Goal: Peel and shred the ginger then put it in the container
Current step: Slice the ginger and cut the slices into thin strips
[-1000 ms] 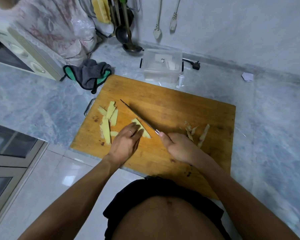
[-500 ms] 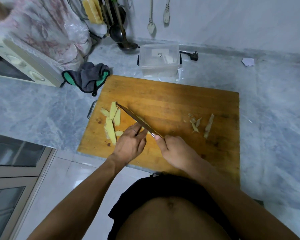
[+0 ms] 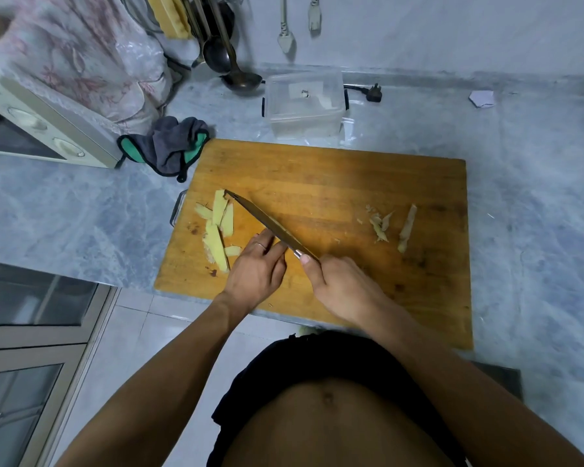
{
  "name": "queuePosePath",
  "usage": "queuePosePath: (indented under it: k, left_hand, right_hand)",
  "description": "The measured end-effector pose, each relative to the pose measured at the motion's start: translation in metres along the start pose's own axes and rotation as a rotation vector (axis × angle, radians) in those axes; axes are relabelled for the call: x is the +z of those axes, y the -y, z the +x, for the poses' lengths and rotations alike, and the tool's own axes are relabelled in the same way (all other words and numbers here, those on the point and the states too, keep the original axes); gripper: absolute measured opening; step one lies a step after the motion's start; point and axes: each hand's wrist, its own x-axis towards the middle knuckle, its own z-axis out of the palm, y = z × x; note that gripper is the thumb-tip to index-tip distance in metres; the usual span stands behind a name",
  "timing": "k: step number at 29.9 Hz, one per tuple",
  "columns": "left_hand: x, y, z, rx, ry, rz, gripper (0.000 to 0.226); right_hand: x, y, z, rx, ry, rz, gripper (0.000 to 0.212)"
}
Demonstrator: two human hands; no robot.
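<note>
1. On the worktop [image 3: 536, 183] lies the board [image 3: 334, 176], and all the cutting goes on at its near left part; the container [image 3: 304, 102] stands just beyond its far edge, with no ginger visibly in it as far as can be told.
2. Peeling looks done: peels [image 3: 390, 224] lie well apart to the right, and pale slices [image 3: 218, 227] lie left of the blade. Shredding into fine strips and filling the container seem left to do.
3. The knife [image 3: 267, 222] slants from the right hand up to the slices, its tip touching them. A second ago the blade lay over a ginger piece right of the slices, its tip short of them; that piece now cannot be seen.
4. The right hand [image 3: 341, 284] has its grip closed round the handle.
5. The left hand [image 3: 258, 267] lies with straight fingers beside the blade; whether they press ginger is hidden.
</note>
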Motion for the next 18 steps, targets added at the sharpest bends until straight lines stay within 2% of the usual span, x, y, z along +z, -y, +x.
queuePosePath:
  k: [18]
  left_hand:
    - [-0.0058,-0.0061,0.0008,0.007,-0.033,-0.030,0.029]
  right_hand:
    - [-0.0029,0.0008,-0.0009,0.027,0.058,-0.025,0.056]
